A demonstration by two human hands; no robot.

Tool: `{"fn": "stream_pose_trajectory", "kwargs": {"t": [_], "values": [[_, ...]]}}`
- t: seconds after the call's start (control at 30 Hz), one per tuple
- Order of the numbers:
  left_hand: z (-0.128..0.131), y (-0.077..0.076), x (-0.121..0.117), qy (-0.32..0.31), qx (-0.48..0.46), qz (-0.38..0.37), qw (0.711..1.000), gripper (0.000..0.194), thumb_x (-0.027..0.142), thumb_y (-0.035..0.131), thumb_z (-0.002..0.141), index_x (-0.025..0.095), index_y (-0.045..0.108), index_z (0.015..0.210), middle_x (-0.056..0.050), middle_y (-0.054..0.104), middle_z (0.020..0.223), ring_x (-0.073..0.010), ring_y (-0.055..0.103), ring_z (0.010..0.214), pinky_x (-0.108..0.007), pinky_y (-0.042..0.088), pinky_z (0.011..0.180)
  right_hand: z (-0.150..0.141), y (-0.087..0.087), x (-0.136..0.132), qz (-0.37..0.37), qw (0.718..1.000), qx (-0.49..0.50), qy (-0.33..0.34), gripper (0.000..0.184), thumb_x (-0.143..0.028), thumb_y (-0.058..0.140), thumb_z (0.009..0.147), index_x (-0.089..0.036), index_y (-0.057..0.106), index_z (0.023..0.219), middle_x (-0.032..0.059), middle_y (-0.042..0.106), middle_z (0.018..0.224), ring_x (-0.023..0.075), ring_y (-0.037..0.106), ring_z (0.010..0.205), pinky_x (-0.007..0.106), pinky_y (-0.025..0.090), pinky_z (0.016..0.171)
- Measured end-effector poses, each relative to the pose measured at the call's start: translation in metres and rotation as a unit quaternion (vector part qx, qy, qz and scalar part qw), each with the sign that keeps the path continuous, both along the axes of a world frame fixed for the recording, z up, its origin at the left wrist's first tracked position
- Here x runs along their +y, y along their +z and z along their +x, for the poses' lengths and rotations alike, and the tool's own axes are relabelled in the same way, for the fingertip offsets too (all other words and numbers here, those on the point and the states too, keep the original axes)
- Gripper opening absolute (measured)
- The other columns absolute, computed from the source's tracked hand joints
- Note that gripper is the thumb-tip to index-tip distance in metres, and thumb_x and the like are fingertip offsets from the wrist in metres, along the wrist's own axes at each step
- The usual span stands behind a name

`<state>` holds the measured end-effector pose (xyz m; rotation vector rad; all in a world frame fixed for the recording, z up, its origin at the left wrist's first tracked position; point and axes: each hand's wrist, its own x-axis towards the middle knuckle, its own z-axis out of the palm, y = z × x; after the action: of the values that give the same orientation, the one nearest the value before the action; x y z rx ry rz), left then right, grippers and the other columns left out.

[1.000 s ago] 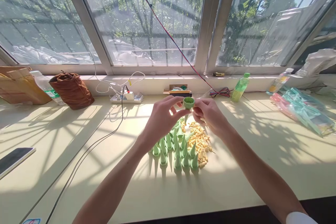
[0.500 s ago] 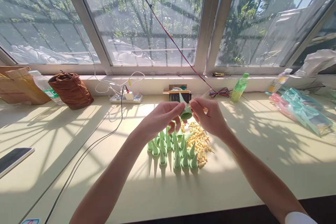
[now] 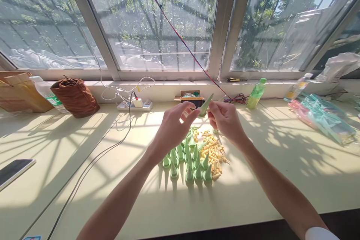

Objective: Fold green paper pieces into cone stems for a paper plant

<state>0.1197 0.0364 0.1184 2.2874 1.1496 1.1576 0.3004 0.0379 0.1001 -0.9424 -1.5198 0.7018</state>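
Between my hands, above the table, a pale green hollow cone point(image 3: 206, 105) is tilted with its tip up to the right. My left hand point(image 3: 177, 122) grips it near the wide base with thumb and fingers. My right hand point(image 3: 226, 120) is closed in a pinch against the cone's right side; whatever its fingertips hold is hidden. Below, several similar green cones point(image 3: 189, 172) stand upright in rows on the table. To their right lies a pile of small tan tapered pegs point(image 3: 213, 148). Part of the cone group is behind my left hand.
A small open box point(image 3: 191, 94) sits by the sill, with a power strip point(image 3: 135, 105) to its left. Farther out are a brown drawstring bag point(image 3: 75, 96), a green bottle point(image 3: 256, 93), bagged items point(image 3: 327, 114) and a phone point(image 3: 15, 171). A cable point(image 3: 112, 142) crosses the table's left.
The held cone has turned: its open base faced me, and now its side shows with the tip leaning right. My left hand's fingers have shifted around the base.
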Motion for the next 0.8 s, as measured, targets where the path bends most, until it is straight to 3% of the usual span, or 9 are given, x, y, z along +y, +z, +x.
{"fn": "stream_pose_trajectory", "kwargs": {"t": [0.1,0.17,0.27,0.37,0.53,0.67,0.73,0.8], "values": [[-0.003,0.004,0.001,-0.073,-0.050,-0.169,0.982,0.058,0.062,0.033,0.096,0.015,0.063,0.082,-0.005,0.064,0.077,-0.0121,0.061,0.053,-0.020,0.042,0.040,0.000,0.003,-0.005,0.073,0.994,-0.072,-0.040,0.046,-0.049,0.045,0.098,-0.019,0.049,0.064,-0.0032,0.046,0.056,0.0080,0.041,0.047,0.023,0.031,0.047],[-0.006,0.006,0.000,-0.167,-0.063,-0.286,0.941,0.060,0.065,0.036,0.094,0.014,0.063,0.078,-0.006,0.063,0.076,-0.0126,0.062,0.054,-0.019,0.041,0.037,-0.001,0.004,-0.009,0.125,0.983,-0.128,-0.041,0.043,-0.041,0.044,0.100,-0.019,0.044,0.063,-0.0037,0.044,0.056,0.0087,0.039,0.051,0.023,0.033,0.052],[-0.008,0.008,-0.002,-0.228,-0.094,-0.357,0.901,0.055,0.063,0.044,0.093,0.014,0.062,0.078,-0.004,0.062,0.076,-0.0104,0.060,0.053,-0.017,0.040,0.037,-0.001,0.004,-0.013,0.169,0.972,-0.161,-0.027,0.041,-0.034,0.043,0.100,-0.020,0.039,0.063,-0.0050,0.040,0.055,0.0089,0.036,0.052,0.023,0.032,0.055],[-0.008,0.009,-0.002,-0.223,-0.110,-0.374,0.893,0.051,0.061,0.051,0.091,0.013,0.062,0.077,-0.002,0.060,0.069,-0.0088,0.056,0.051,-0.017,0.039,0.037,-0.002,0.003,-0.014,0.171,0.971,-0.163,-0.024,0.040,-0.034,0.043,0.101,-0.020,0.039,0.063,-0.0051,0.040,0.055,0.0088,0.037,0.052,0.023,0.032,0.055],[-0.007,0.005,0.001,-0.156,-0.090,-0.278,0.944,0.040,0.053,0.065,0.085,0.014,0.062,0.079,-0.001,0.061,0.070,-0.0088,0.054,0.051,-0.018,0.039,0.039,-0.006,-0.002,-0.010,0.128,0.978,-0.162,-0.036,0.046,-0.044,0.042,0.100,-0.019,0.043,0.062,-0.0049,0.041,0.052,0.0088,0.038,0.050,0.024,0.030,0.053],[-0.003,0.000,0.002,-0.049,-0.023,-0.078,0.995,0.031,0.045,0.071,0.082,0.015,0.064,0.086,0.000,0.061,0.068,-0.0125,0.061,0.059,-0.021,0.047,0.049,-0.009,-0.008,-0.003,0.020,0.996,-0.081,0.003,0.052,-0.054,0.043,0.098,-0.020,0.041,0.059,-0.0063,0.036,0.047,0.0074,0.035,0.042,0.023,0.025,0.045],[-0.001,-0.004,0.003,-0.029,0.021,0.040,0.999,0.027,0.041,0.068,0.086,0.015,0.065,0.092,-0.002,0.064,0.076,-0.0125,0.062,0.063,-0.023,0.049,0.056,-0.009,-0.012,0.001,-0.027,0.998,-0.041,0.033,0.054,-0.058,0.044,0.096,-0.020,0.040,0.058,-0.0072,0.033,0.045,0.0067,0.033,0.037,0.023,0.025,0.042],[0.000,-0.007,0.005,-0.038,0.060,0.109,0.991,0.025,0.038,0.063,0.091,0.015,0.064,0.098,-0.003,0.065,0.082,-0.0118,0.061,0.063,-0.024,0.049,0.056,-0.010,-0.014,0.004,-0.055,0.997,-0.018,0.055,0.055,-0.059,0.045,0.095,-0.020,0.039,0.056,-0.0078,0.031,0.043,0.0065,0.032,0.034,0.023,0.025,0.039]]}}
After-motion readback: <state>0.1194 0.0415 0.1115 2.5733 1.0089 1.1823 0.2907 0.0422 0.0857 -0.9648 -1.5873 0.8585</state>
